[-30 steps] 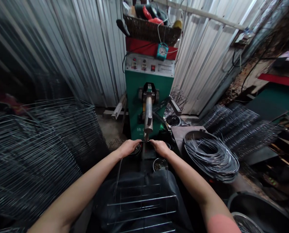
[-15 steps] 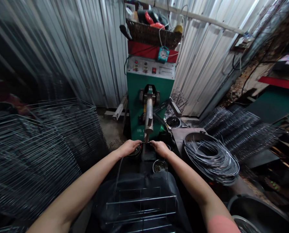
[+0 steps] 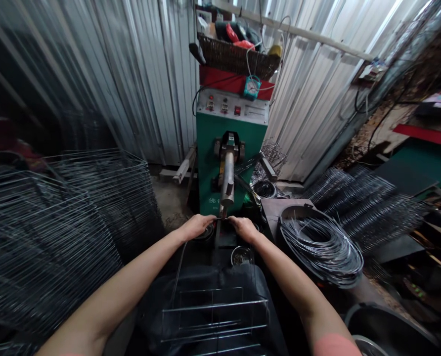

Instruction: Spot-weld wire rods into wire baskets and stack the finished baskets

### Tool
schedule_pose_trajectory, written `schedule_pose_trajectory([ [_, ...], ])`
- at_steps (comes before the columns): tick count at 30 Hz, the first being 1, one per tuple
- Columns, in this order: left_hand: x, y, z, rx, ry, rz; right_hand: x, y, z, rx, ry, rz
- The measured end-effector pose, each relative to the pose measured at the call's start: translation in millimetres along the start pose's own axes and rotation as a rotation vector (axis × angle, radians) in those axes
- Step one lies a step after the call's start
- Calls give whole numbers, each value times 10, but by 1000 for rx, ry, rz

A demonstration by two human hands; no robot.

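Observation:
My left hand [image 3: 196,226] and my right hand [image 3: 244,229] rest side by side at the tip of a steel ram [image 3: 227,180] on a green wire-working machine [image 3: 230,143]. Both hands pinch a thin steel wire [image 3: 220,218] running across the tip. A long strand of wire [image 3: 179,272] drops from my left hand towards a welded wire rack [image 3: 215,311], which lies on my dark apron [image 3: 205,291]. A small metal bowl [image 3: 242,255] sits just below my right hand.
Tall stacks of wire racks [image 3: 57,232] rise at the left. To the right lie a coil of steel wire [image 3: 321,251] on a metal stand and a pile of wire frames [image 3: 365,210]. Corrugated metal sheets [image 3: 313,99] stand behind the machine, with a wicker basket [image 3: 239,57] on top of it.
The whole scene has drifted slightly right and down in view as my head shifted. My hands stay at the ram tip, still holding the wire.

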State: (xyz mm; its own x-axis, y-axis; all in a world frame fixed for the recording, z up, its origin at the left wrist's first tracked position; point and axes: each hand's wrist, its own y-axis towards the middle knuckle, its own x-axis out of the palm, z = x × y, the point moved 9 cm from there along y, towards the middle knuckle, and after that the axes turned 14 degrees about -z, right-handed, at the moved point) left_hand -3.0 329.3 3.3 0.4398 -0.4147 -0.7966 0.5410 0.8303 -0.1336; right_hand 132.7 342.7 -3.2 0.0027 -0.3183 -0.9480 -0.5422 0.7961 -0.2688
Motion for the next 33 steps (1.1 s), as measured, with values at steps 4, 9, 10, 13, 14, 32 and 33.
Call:
schedule_pose_trajectory([
  [4, 13, 9, -5, 21, 15, 10, 5, -5, -12, -11, -7, 11],
  [9, 19, 14, -42, 12, 18, 22, 22, 0, -17, -15, -21, 13],
  [10, 19, 12, -43, 11, 20, 21, 27, 1, -19, -13, -24, 8],
  [13, 21, 5, -28, 18, 22, 12, 34, -1, -25, -4, -31, 1],
  [14, 24, 4, -24, 20, 23, 8, 35, -4, -29, -5, -34, 4],
  [32, 36, 35, -100, -4, 19, 2, 10, -63, 168, -148, 446, 113],
  [33, 34, 30, -96, -6, 18, 1, 25, -82, 210, -149, 504, 124],
])
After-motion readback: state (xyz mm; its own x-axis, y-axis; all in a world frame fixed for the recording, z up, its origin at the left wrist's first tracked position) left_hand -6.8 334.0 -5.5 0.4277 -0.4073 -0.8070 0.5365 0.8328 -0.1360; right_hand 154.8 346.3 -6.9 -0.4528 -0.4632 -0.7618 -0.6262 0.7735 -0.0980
